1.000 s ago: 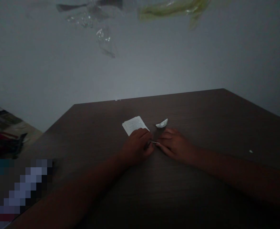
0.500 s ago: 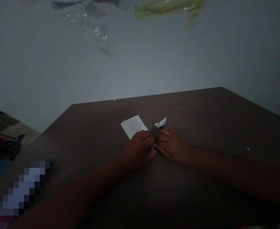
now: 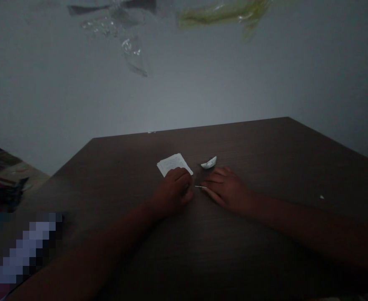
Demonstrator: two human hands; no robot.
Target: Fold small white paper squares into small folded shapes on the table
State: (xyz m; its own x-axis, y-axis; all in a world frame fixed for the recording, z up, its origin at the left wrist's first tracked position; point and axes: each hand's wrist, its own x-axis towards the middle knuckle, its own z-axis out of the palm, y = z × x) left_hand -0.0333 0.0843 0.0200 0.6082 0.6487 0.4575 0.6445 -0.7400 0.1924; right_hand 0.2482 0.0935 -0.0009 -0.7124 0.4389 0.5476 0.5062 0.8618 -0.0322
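Observation:
My left hand [image 3: 173,190] is closed, its fingers curled in by the near corner of a stack of printed paper sheets [image 3: 174,162]. Whatever those fingers might hold is hidden. To the right, my right hand [image 3: 229,188] keeps a small piece of folded paper [image 3: 199,186] between thumb and fingers, low over the table. Only a thin white edge of that piece shows, pointing toward my left hand. Just beyond my right fingertips lies a small folded paper boat [image 3: 209,163], apart from the hand.
The dark wooden table [image 3: 259,146] meets a pale wall [image 3: 202,79] at its far edge. A tiny white scrap [image 3: 322,197] lies on the right side. Clear plastic [image 3: 133,54] and a yellow wrapper [image 3: 221,16] hang on the wall. A pixelated patch [image 3: 27,251] covers something at lower left.
My left hand has drawn away to the left from my right hand, opening a gap between them. The folded paper's thin edge now shows in that gap. My right hand has hardly moved.

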